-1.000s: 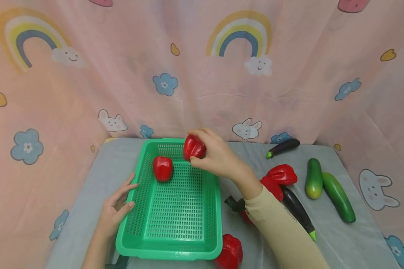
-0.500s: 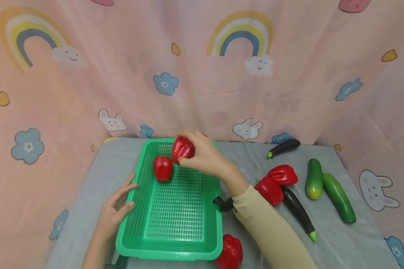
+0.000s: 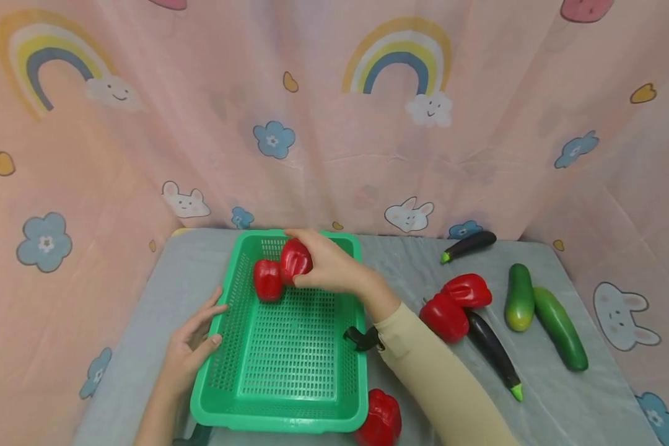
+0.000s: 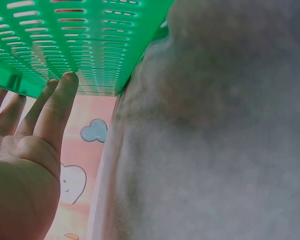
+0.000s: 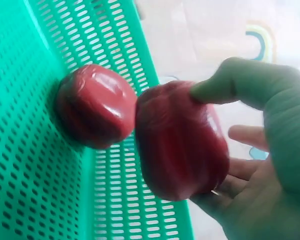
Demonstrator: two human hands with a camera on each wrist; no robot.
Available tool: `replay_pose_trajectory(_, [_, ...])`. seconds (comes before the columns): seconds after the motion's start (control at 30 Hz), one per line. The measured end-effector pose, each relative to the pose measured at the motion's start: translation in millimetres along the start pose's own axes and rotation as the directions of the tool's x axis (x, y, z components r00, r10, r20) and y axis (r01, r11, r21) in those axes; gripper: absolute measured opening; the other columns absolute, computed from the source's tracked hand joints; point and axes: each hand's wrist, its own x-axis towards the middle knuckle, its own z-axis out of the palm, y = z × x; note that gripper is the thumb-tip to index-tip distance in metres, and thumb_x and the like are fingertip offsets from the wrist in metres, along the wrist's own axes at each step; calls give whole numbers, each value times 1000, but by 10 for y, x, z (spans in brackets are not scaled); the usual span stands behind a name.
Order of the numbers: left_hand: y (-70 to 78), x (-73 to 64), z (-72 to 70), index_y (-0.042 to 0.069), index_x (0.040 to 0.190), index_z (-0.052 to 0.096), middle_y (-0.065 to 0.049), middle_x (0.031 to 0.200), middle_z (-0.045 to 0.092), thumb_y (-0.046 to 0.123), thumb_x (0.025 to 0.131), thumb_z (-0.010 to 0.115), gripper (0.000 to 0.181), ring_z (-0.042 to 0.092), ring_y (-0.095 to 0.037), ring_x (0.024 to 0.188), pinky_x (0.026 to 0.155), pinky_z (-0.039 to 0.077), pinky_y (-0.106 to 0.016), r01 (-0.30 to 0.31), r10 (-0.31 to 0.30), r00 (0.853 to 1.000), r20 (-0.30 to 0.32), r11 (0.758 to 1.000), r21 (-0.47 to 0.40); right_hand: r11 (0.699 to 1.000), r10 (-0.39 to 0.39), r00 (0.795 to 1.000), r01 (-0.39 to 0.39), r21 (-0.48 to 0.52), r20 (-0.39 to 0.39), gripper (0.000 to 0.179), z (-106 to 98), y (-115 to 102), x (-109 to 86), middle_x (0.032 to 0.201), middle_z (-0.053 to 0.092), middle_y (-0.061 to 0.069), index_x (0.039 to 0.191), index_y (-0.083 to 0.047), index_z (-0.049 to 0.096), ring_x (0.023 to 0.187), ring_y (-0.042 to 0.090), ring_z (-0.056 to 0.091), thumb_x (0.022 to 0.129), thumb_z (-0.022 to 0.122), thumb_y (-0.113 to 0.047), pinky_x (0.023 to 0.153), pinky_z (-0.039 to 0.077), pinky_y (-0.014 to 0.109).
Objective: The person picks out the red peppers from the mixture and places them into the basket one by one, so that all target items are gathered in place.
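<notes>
A green plastic basket (image 3: 290,353) with slotted walls stands on the grey cloth. Inside, near its far left corner, lies a red bell pepper (image 3: 267,282). My right hand (image 3: 334,266) reaches over the basket's far end, gripping another red bell pepper (image 3: 294,257) between thumb and fingers. In the right wrist view the held pepper (image 5: 182,142) appears beside the one in the basket (image 5: 96,106), overlapping it slightly. On the left, my left hand (image 3: 188,350) touches the basket's side with extended fingers, which the left wrist view shows along the slotted wall (image 4: 95,45).
To the right lie two red bell peppers (image 3: 446,316), a dark eggplant (image 3: 493,347), a smaller eggplant (image 3: 469,246) and two green cucumber-like vegetables (image 3: 520,297). One more red pepper (image 3: 380,418) sits by the basket's near right corner. A patterned pink curtain (image 3: 334,124) hangs behind.
My right hand has carried the gripped bell pepper leftward and down into the basket, close beside the pepper lying there. My left hand stays at the basket's left side.
</notes>
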Motion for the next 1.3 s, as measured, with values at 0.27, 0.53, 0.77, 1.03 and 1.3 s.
replay_pose_trajectory(0.27, [12,9,12,-18,145,55,-28,172,34,-23,94,57,51,37,-18,161,125,33,-24,7,-7,1000,-2,1000,-19,998,48,997,-46,-39,52,89,51,100,34,153,55,7,165,-12,45,132,23,56,84,85,-11,95,61,41])
replay_pose_trajectory(0.53, [38,3,2,-18,145,55,-25,173,35,-23,94,58,51,36,-16,161,124,32,-23,32,-32,999,-4,999,-1,997,57,992,-51,-50,112,90,162,207,81,152,55,10,164,-11,46,130,24,56,83,84,-8,93,61,38])
replay_pose_trajectory(0.77, [38,7,7,-18,145,55,-24,173,36,-23,95,58,51,35,-16,161,125,31,-23,31,-31,1000,-5,999,9,993,71,986,-56,-106,148,86,239,235,100,149,54,11,162,-11,50,130,25,57,84,85,-4,95,61,39])
replay_pose_trajectory(1.03, [13,14,11,-19,145,54,-25,173,35,-24,94,56,52,35,-17,162,126,30,-23,14,-14,1000,-7,1000,-3,990,90,984,-71,-126,155,86,281,256,98,147,53,11,162,-12,51,130,27,57,84,85,0,99,59,43])
replay_pose_trajectory(1.3, [1,8,10,-18,146,55,-24,173,36,-23,94,57,51,36,-17,161,125,31,-23,13,-13,1000,-4,1000,-1,989,99,984,-80,-128,150,86,297,286,91,149,52,11,162,-13,52,134,29,55,84,86,2,102,59,46])
